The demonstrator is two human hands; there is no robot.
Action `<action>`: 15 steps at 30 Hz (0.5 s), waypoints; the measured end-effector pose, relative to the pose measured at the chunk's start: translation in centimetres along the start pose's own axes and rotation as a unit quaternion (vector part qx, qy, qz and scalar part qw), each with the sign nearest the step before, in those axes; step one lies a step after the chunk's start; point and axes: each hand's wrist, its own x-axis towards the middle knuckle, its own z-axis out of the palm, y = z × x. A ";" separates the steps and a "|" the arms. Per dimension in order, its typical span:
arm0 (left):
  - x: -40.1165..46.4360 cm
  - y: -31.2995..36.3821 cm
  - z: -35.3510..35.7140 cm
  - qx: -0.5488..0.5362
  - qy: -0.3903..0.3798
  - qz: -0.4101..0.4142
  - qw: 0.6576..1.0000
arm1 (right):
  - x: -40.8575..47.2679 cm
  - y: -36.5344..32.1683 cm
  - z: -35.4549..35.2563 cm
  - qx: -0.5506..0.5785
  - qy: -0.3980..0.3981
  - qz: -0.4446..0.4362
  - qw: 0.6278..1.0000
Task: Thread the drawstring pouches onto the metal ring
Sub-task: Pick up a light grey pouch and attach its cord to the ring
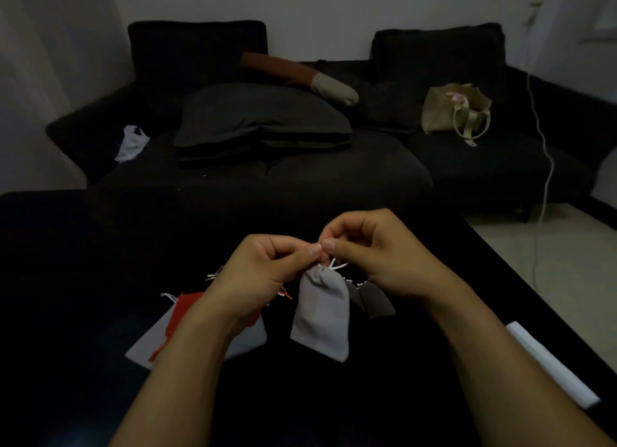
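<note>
A light grey drawstring pouch (322, 316) hangs above the black table, held up by its white cord (337, 265). My left hand (267, 269) and my right hand (377, 256) meet just above it, thumbs and forefingers pinched on the cord at the pouch's mouth. The metal ring is hidden between my fingers. A red pouch (182, 316) and a pale grey pouch (150, 343) lie on the table under my left forearm. Two darker grey pouches (375, 299) lie below my right hand.
The black table (83, 279) fills the foreground; a white flat strip (551, 363) lies near its right edge. Behind stands a dark sofa (300, 166) with cushions, a beige tote bag (454, 110) and a white cloth (132, 142). A white cable (542, 139) hangs at the right.
</note>
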 end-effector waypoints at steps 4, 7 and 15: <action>0.2 0.2 0.4 -0.046 0.018 -0.011 0.999 | 0.0 -0.1 0.8 0.072 0.007 0.048 0.996; 0.2 0.4 0.4 -0.082 0.010 -0.023 0.996 | -0.1 -0.3 0.8 0.136 0.000 0.089 0.987; 0.5 0.3 0.6 -0.075 0.070 0.011 0.995 | -0.1 -0.6 -0.3 0.095 0.043 0.096 0.990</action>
